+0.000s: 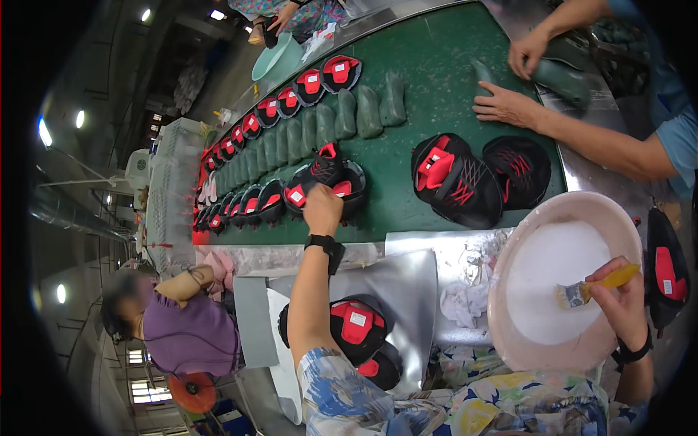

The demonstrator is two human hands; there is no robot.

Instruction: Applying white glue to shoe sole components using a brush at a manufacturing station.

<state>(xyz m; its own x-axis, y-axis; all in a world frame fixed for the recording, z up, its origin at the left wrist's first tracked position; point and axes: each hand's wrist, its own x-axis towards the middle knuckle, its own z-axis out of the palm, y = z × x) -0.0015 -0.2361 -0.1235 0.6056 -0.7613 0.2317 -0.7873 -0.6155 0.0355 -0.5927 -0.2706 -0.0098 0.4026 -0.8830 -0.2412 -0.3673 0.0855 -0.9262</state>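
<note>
My left hand [322, 211] reaches forward over the green table, its fingers closed on a black shoe upper [327, 166] with red lining. That upper stands above another black upper [354, 176] with a red tongue; whether the two touch I cannot tell. My right hand [618, 305] grips a paintbrush [614, 277] by its yellow handle. The pale bristles hang over a large pinkish basin [512, 320] that holds white liquid [545, 276]. Part of the grip on the upper is hidden behind my left hand.
Green shoe lasts [369, 112] form a row between two rows of uppers on the green table [436, 65]. A pair of black uppers [458, 185] lies right of centre. Across the table, a co-worker's hands [512, 105] handle green lasts. A white rag [465, 304] lies beside the basin.
</note>
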